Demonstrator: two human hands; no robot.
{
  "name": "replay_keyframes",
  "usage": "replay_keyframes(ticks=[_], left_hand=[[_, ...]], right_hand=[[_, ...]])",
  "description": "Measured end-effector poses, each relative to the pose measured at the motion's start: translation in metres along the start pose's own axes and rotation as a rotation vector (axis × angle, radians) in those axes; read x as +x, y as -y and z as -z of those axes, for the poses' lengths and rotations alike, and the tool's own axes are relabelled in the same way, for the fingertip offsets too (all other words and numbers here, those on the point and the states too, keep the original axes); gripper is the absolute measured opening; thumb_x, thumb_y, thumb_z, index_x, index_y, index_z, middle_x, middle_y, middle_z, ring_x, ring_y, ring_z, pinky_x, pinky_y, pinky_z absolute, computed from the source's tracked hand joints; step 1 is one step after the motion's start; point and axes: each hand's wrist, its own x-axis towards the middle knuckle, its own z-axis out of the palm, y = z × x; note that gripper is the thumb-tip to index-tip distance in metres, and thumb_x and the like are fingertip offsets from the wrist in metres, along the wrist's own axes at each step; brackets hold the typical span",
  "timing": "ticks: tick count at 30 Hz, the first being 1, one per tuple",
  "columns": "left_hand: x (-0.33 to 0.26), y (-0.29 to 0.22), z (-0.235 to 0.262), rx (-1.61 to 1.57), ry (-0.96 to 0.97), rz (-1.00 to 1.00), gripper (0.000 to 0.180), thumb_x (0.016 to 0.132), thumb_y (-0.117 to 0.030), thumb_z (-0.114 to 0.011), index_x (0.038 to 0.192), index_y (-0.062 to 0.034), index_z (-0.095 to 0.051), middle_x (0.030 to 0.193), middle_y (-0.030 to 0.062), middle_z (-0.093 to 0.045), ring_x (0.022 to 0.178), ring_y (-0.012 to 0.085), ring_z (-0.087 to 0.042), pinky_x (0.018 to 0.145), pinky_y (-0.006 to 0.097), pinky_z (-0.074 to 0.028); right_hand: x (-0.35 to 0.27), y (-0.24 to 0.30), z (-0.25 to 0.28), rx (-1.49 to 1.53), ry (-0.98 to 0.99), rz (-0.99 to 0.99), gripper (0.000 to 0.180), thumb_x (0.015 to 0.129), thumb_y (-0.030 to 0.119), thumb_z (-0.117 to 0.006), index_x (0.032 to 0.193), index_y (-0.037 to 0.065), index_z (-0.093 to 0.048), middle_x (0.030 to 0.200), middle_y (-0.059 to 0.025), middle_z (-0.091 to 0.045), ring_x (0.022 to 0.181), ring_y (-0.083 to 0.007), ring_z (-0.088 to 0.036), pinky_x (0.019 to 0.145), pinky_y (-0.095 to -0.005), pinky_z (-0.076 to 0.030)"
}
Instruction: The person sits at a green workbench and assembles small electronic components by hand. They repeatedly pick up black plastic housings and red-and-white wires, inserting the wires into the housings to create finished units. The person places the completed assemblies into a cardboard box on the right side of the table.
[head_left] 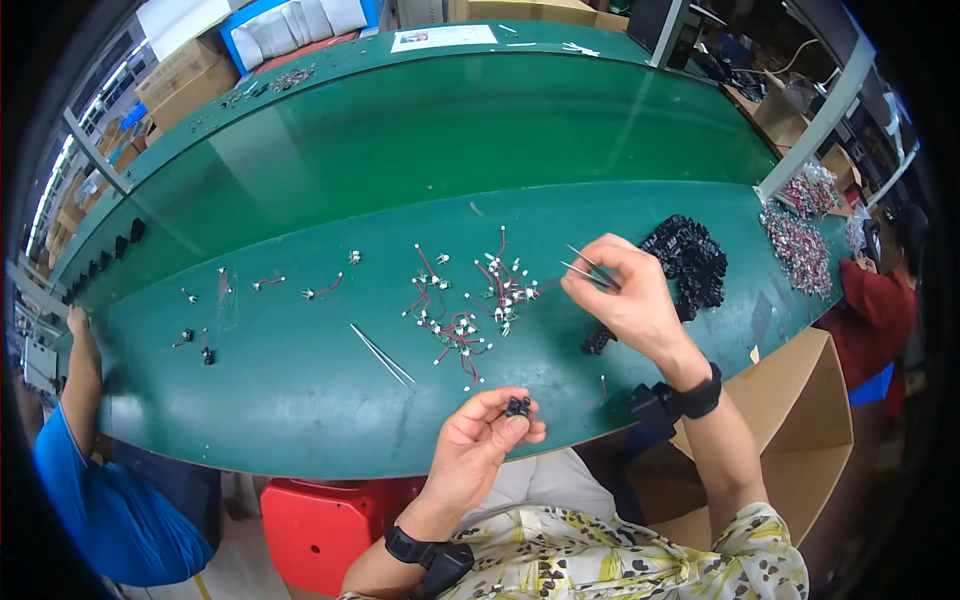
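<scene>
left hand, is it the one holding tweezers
No, the left hand pinches a small black part, while the right hand holds tweezers and another pair lies on the green table.

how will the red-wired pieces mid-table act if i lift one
The red-wired pieces would probably flex, since their thin leads already curve. Lifting one might drag neighbours, as the leads appear to overlap. Each is likely light, being tiny beside the right hand.

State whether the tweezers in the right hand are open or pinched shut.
Open: the two tips of the tweezers stand apart, with a visible gap between them, beyond the right hand.
</scene>
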Motion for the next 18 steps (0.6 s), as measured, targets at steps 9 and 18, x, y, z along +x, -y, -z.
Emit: replay_keyframes(ticks=[9, 18], left_hand=[[-0.002, -0.005, -0.021, 0.053, -0.228, -0.25, 0.03, 0.092, 0.001, -0.059, 0.122, -0.0027, -0.055, 0.111, 0.0102, -0.062, 0.104, 0.023, -0.063, 0.091, 0.037, -0.054], [-0.027, 0.0, -0.021, 0.111, -0.13, -0.129, 0.036, 0.086, 0.002, -0.067, 0.12, 0.0003, -0.055, 0.113, 0.0122, -0.061, 0.095, 0.0225, -0.067, 0.086, 0.038, -0.058]], right_hand=[[-0.082, 0.021, 0.001, 0.178, 0.022, 0.126, 0.011, 0.075, 0.004, -0.075, 0.083, 0.004, -0.068, 0.092, -0.0011, -0.06, 0.052, 0.0011, -0.036, 0.042, -0.0173, -0.026], [-0.139, 0.014, -0.023, 0.809, 0.069, -0.157, 0.008, 0.082, 0.004, -0.07, 0.087, 0.0, -0.065, 0.09, -0.002, -0.058, 0.054, 0.0001, -0.039, 0.044, -0.0187, -0.026]])
